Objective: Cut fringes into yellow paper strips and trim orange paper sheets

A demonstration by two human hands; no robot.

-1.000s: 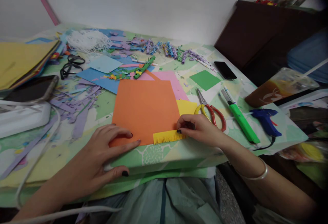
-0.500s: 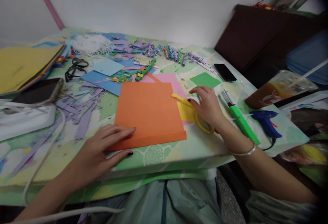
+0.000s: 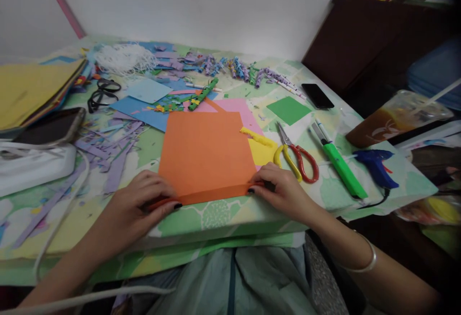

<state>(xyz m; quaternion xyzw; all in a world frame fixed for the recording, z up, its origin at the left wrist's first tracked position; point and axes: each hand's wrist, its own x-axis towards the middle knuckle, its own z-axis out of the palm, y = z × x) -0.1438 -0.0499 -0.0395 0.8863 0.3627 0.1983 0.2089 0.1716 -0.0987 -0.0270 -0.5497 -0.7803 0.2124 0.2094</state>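
An orange paper sheet (image 3: 205, 149) lies flat near the table's front edge, its near edge folded up into a narrow strip. My left hand (image 3: 135, 209) pinches the strip's left corner with curled fingers. My right hand (image 3: 283, 190) pinches the strip's right corner. A fringed yellow paper strip (image 3: 256, 137) rests beyond the orange sheet's right edge, on a yellow sheet (image 3: 263, 151) and a pink sheet (image 3: 242, 113). Red-and-yellow scissors (image 3: 295, 154) lie just past my right hand.
A green marker (image 3: 340, 163), blue glue gun (image 3: 376, 166), iced drink cup (image 3: 394, 118), green paper square (image 3: 288, 110) and black phone (image 3: 317, 95) lie to the right. Purple scraps (image 3: 108, 149), black scissors (image 3: 101, 91), blue paper, another phone (image 3: 50, 125) and a paper stack sit left.
My right hand carried the fringed yellow strip from the front edge to the yellow sheet, let it go, and came back. Both hands now pinch the orange sheet's folded near edge.
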